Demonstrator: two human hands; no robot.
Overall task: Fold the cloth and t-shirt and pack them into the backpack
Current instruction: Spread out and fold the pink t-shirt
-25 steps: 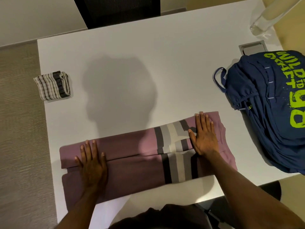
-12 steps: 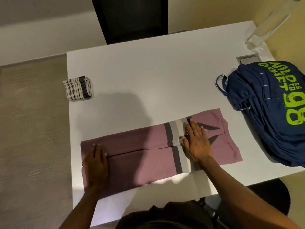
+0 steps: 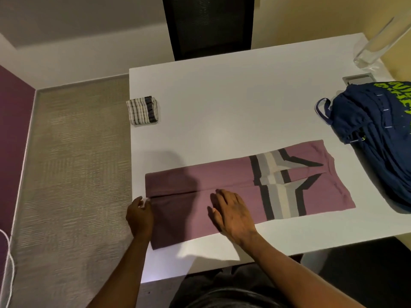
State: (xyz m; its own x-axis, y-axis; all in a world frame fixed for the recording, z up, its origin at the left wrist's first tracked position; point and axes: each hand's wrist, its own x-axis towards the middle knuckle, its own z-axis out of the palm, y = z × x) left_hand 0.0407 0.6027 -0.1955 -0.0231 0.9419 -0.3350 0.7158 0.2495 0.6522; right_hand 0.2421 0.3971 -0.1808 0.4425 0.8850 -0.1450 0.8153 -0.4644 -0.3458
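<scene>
T-shirt (image 3: 222, 178): lengthwise-folded strip along near edge of surface (image 3: 222, 103). My left grip (image 3: 140, 213) pinches left hem; my right grip (image 3: 233, 215) flat, fingers straight, mid-strip. Advice: carry hem rightward to far end, keep edges flush, right palm anchoring crease.

A mauve cotton t-shirt (image 3: 233, 181) with a cross band of black, grey and cream stripes is laid flat along the near edge of the white worktop (image 3: 222, 107). It is folded lengthwise into a long strip, both long sides turned in so that they meet in a line down the middle. The striped band is found towards its right end. A small folded cloth (image 3: 143, 110) of cream fabric with dark checks and a grey band is set at the worktop's left edge, well apart from the t-shirt. A navy fabric backpack (image 3: 378, 138) with lime-green lettering is laid slumped at the right edge, near the t-shirt's right end but apart from it, its carry loop turned towards the middle.
</scene>
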